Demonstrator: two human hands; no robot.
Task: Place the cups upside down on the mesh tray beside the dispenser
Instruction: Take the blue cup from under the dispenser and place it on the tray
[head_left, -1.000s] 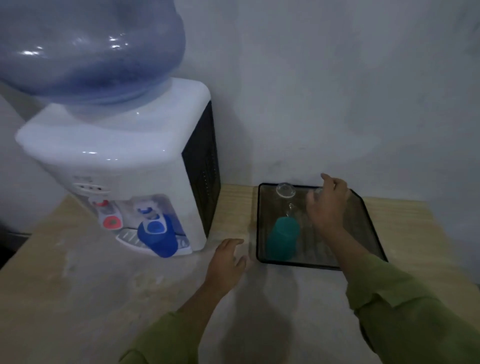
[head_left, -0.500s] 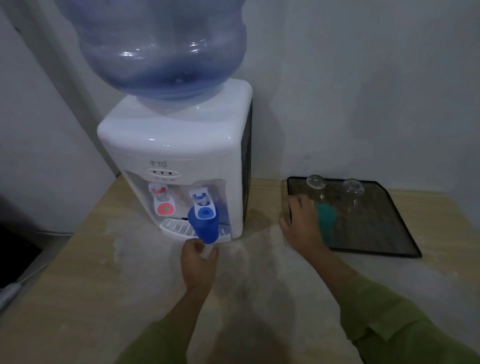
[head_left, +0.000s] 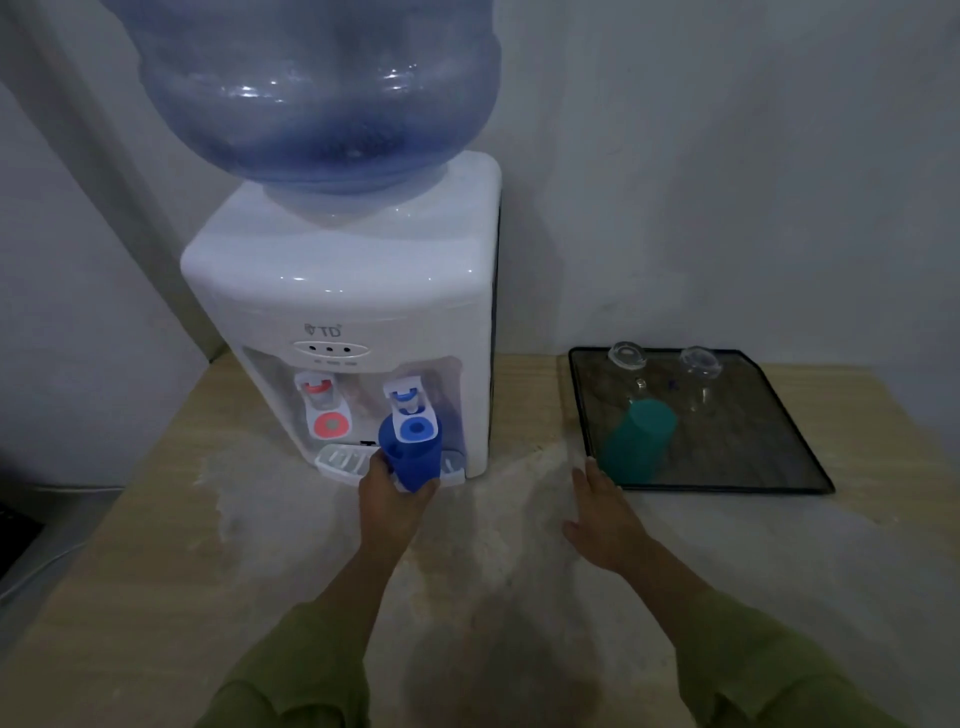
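A blue cup (head_left: 410, 451) stands upright on the drip tray of the white water dispenser (head_left: 353, 312), under the blue tap. My left hand (head_left: 394, 499) is wrapped around its lower part. A teal cup (head_left: 638, 441) sits upside down on the dark mesh tray (head_left: 769, 452) right of the dispenser. Two clear glasses, one (head_left: 629, 364) at the back left and one (head_left: 701, 370) at the back middle, stand upside down behind it. My right hand (head_left: 605, 512) lies flat and empty on the table, just off the tray's front left corner.
A large blue water bottle (head_left: 322, 88) tops the dispenser. The red hot tap (head_left: 326, 410) sits left of the blue one. The wooden table (head_left: 156, 545) stands against a grey wall; its left edge drops to a dark floor.
My right hand drew back from the tray to the table. My left hand reached to the dispenser and closed on the blue cup. The view swung left and upward.
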